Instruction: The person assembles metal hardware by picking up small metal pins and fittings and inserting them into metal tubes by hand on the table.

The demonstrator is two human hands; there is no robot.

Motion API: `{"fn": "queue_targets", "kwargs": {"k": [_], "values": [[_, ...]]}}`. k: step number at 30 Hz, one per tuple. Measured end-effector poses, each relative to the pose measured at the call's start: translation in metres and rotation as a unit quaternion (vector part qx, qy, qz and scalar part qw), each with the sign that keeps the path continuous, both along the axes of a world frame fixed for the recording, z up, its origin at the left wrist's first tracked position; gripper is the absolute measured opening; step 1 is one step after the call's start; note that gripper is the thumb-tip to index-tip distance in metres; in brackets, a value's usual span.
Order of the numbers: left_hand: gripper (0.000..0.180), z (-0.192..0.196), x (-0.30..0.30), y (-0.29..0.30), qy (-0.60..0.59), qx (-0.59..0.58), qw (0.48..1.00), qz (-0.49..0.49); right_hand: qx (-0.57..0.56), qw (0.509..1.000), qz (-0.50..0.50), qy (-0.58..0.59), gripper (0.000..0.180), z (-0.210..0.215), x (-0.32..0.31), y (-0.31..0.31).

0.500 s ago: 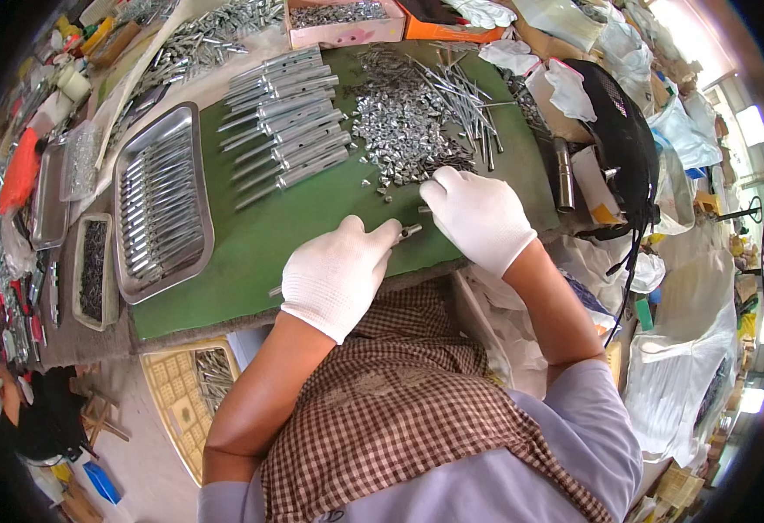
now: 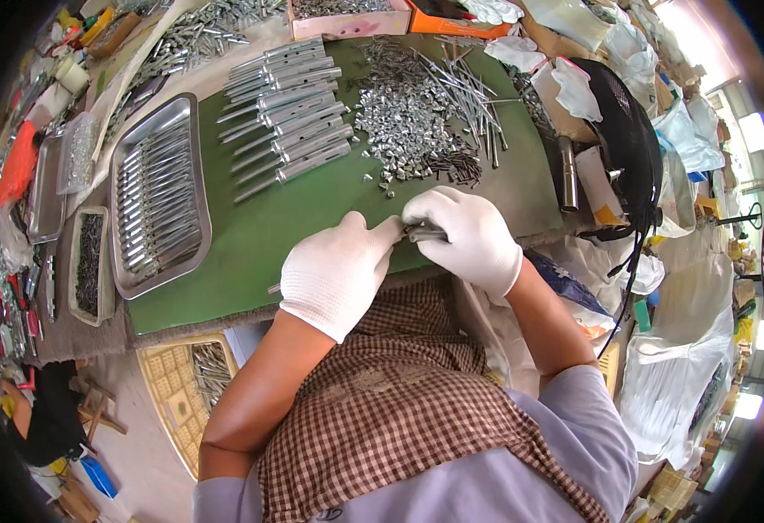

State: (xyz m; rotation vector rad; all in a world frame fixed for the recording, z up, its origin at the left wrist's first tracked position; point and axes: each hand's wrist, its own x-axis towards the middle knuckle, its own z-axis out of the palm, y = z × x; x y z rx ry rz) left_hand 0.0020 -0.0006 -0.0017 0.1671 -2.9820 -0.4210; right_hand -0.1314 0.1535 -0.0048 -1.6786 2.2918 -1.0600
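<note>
Fingers [image 2: 388,232] of the white-gloved left hand [image 2: 328,275] are curled in, thumb and forefinger pinched together at one end of a short silver-grey metal piece [image 2: 427,234], while the white-gloved right hand [image 2: 467,240] bends its own fingers over the top of that piece, with little gap left between them. Both hands meet fingertip to fingertip above the near edge of the green work surface [image 2: 323,193], right of its middle. A thin metal rod end [image 2: 274,288] juts out past the left hand's outer side; whether it belongs to the same piece is hidden by the glove. Toward the far edge lies a slanted row of silver metal tubes with slim rods [image 2: 305,112], and to its right spreads a heap of small shiny cone-shaped metal bits [image 2: 404,129]. Brown-black little screw-like pins [image 2: 454,166] border the heap's near side, and long thin silver rods [image 2: 476,103] lie crisscrossed near the far right corner. Along the left edge sits a rectangular stainless-steel tray [image 2: 197,148] filled with neatly lined silver rods. Past the far edge stands a pale pink cardboard box [image 2: 351,24] of small metal parts.
</note>
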Motion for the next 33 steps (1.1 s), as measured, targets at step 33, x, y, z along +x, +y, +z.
{"fn": "queue_targets", "kwargs": {"k": [33], "values": [[0.024,0.005,-0.004,0.0,-0.036,-0.045,0.998,-0.024,-0.463,0.601,-0.008,-0.652,0.057,-0.023,0.013,-0.038]]}}
